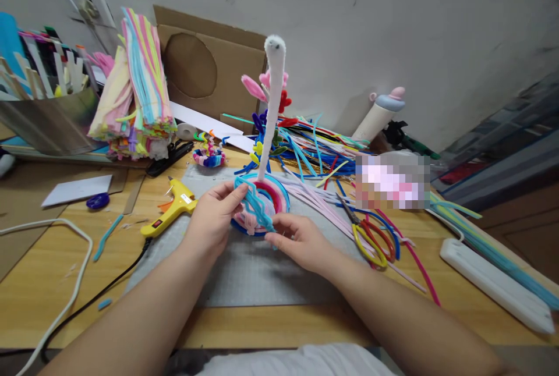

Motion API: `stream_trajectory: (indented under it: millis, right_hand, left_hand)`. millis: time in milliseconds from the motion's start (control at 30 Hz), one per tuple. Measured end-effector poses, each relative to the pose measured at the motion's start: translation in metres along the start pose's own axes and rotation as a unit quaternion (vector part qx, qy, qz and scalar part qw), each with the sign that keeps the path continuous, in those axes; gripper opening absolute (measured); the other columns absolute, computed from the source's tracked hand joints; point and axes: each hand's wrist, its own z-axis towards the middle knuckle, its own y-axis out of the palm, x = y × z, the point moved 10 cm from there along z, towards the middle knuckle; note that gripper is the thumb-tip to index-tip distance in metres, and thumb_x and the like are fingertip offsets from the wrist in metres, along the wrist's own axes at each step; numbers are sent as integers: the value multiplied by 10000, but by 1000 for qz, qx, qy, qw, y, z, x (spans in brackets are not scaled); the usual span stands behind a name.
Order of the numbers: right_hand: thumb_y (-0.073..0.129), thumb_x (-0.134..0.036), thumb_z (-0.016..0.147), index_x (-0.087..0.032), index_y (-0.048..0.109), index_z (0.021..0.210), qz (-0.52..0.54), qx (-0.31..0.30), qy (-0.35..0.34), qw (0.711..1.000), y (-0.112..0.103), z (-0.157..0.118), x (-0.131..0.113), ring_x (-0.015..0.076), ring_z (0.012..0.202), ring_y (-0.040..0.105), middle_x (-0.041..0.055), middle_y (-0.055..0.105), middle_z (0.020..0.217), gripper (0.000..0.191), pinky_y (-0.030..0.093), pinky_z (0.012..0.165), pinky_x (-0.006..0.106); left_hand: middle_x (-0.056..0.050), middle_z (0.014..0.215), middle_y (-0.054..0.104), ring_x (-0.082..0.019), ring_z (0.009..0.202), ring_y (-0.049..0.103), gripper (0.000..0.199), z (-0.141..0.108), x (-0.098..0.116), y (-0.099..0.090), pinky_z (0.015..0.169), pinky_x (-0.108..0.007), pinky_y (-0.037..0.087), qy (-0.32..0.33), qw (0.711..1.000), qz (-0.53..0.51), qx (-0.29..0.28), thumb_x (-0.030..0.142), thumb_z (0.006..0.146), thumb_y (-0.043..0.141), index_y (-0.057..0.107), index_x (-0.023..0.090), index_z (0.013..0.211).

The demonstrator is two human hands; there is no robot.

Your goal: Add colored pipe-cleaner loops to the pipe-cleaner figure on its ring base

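Observation:
A round coiled base in blue, pink and red rings is on the grey cutting mat. From its back a white fuzzy stem rises upright, with pink, red, purple and yellow flower shapes behind it. Over the coil lies a wavy light-blue pipe cleaner piece beside a pale pink one. My left hand pinches the upper left end of the blue piece. My right hand has its fingers closed at the lower right end of that same piece.
Left of the mat are a yellow glue gun and its black cable. Scissors lie to the right among loose pipe cleaners. A white power strip is at the far right. Pipe cleaner bundles and a metal pen holder stand back left.

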Motion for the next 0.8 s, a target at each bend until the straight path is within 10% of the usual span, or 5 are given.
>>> stream_trajectory:
  millis: [400, 600, 800]
  right_hand:
    - [575, -392, 801, -176, 600, 816, 75, 122, 35, 989, -12, -7, 13, 105, 511, 493, -22, 538, 606, 219, 402, 471, 210]
    - [534, -399, 821, -158, 561, 637, 182, 77, 73, 977, -7, -3, 14, 90, 464, 513, -16, 549, 560, 304, 423, 460, 203]
    - [619, -392, 759, -139, 558, 700, 462, -72, 180, 865, 28, -6, 19, 67, 379, 453, -35, 521, 476, 268, 355, 381, 170]
  left_hand:
    - [-20, 599, 642, -130, 442, 568, 240, -7, -8, 14, 402, -233, 437, -19, 999, 18, -44, 334, 650, 721, 618, 131, 727]
    - [-1, 490, 595, -148, 481, 593, 208, -4, -11, 10, 478, -246, 478, -26, 999, 7, -44, 300, 644, 728, 642, 120, 704]
    - [-40, 620, 662, -146, 563, 615, 193, -6, -3, 19, 564, -253, 499, -22, 995, -3, -101, 283, 679, 713, 659, 118, 763]
